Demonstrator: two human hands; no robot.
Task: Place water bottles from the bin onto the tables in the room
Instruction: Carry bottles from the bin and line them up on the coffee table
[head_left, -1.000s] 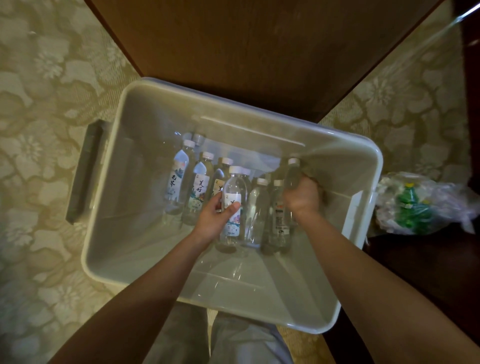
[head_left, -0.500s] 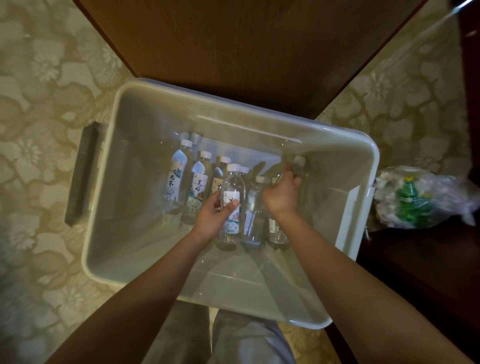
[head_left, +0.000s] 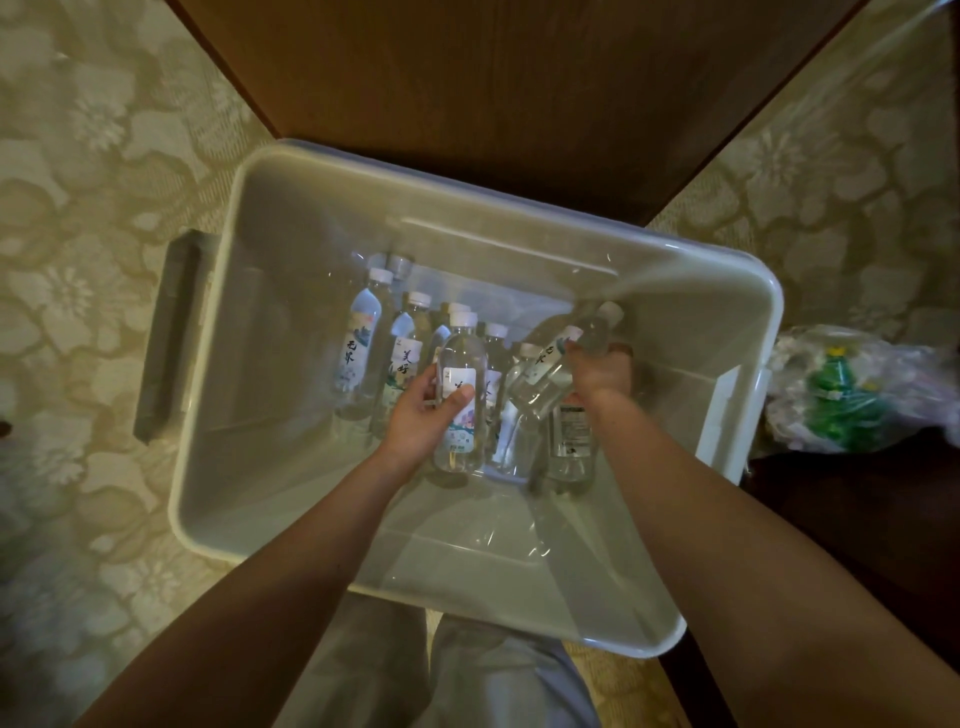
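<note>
Translucent plastic bin (head_left: 244, 364) holds standing water bottles (head_left: 361, 343) grouped near its centre. Left hand (head_left: 421, 415) wraps fingers and thumb round the upright bottle (head_left: 461, 358), long axis vertical, cap up. Right hand (head_left: 600, 374) grips the tilted bottle (head_left: 545, 371) above the group, cap pointing toward the bin's far right corner.

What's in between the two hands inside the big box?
Water bottles, seen in the head view: the left hand grips an upright bottle, the right hand holds a tilted bottle, and a white-capped bottle stands between those in the bin.
</note>
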